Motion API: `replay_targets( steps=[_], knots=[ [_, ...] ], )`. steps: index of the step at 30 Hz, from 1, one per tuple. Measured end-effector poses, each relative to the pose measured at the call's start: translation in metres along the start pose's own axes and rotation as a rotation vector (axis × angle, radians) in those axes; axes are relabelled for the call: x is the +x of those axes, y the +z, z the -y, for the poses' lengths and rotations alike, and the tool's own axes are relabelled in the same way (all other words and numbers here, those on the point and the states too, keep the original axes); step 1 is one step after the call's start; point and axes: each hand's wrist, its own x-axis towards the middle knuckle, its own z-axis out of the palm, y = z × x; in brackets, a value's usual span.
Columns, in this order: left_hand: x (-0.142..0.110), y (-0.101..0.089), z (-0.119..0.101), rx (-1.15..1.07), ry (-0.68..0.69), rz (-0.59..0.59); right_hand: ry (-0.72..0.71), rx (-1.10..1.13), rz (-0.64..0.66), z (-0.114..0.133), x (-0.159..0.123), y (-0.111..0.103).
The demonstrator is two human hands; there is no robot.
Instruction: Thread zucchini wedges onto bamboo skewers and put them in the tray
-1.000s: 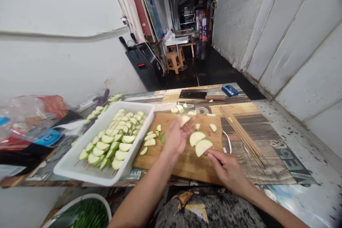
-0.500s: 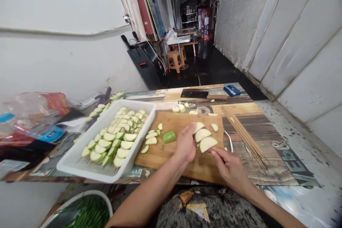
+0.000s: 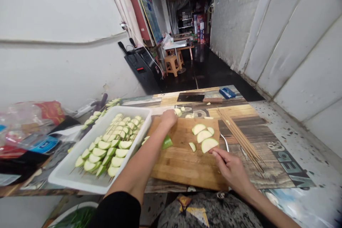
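Note:
My right hand (image 3: 230,165) pinches the end of a skewer carrying pale, green-skinned vegetable slices (image 3: 210,145), which look like zucchini, above the right part of the wooden cutting board (image 3: 184,171). My left hand (image 3: 169,117) reaches to the board's far edge, beside cut pieces (image 3: 178,111) lying past it; its fingertips are hidden. A green chunk (image 3: 167,142) sits on the board, partly behind my left forearm. One small slice (image 3: 192,146) lies left of the skewered ones. More slices on skewers fill the white plastic tray (image 3: 77,182) on the left.
Bare wooden skewers (image 3: 240,137) lie right of the board. Beyond it are a cleaver (image 3: 191,97) and a blue box (image 3: 227,93). Plastic packages (image 3: 40,128) crowd the table's left side. Below stands a tub of greens (image 3: 76,217).
My left hand has left the skewered slices and moved left and away to the board's far edge. The right hand still holds the skewer. A small slice now shows on the board.

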Motion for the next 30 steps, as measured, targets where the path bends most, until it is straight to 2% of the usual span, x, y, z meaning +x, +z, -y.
replay_targets(
  steps=[5,10,13,16,17,19,21,24,27,30],
  knots=[
    [0.024,0.004,-0.005,0.043,0.001,0.07,0.014,0.007,0.003,0.001,0.001,0.0],
    [0.029,-0.022,-0.018,-0.089,0.0,0.072,0.015,0.007,-0.012,0.003,0.0,-0.005],
    [0.006,-0.04,-0.024,-0.261,0.028,0.047,0.022,0.016,-0.026,0.003,-0.002,-0.006],
    [-0.037,-0.044,-0.025,-0.503,0.061,0.094,0.006,0.035,-0.01,0.006,-0.004,-0.005],
    [-0.052,-0.042,-0.025,-0.637,0.064,0.127,-0.004,0.037,0.006,0.008,-0.004,-0.004],
    [-0.079,-0.035,-0.024,-1.152,0.003,0.243,-0.03,0.033,0.045,0.012,-0.005,-0.002],
    [-0.096,-0.03,-0.021,-1.471,-0.072,0.329,-0.055,0.026,0.069,0.015,-0.005,-0.001],
    [-0.104,-0.029,-0.016,-1.619,-0.186,0.37,-0.07,0.005,0.078,0.018,-0.007,0.0],
    [-0.101,-0.032,-0.011,-1.724,-0.304,0.324,-0.076,-0.021,0.089,0.019,-0.008,-0.001],
    [-0.098,-0.034,-0.01,-1.787,-0.361,0.271,-0.084,-0.036,0.1,0.021,-0.008,-0.001]
  ],
)
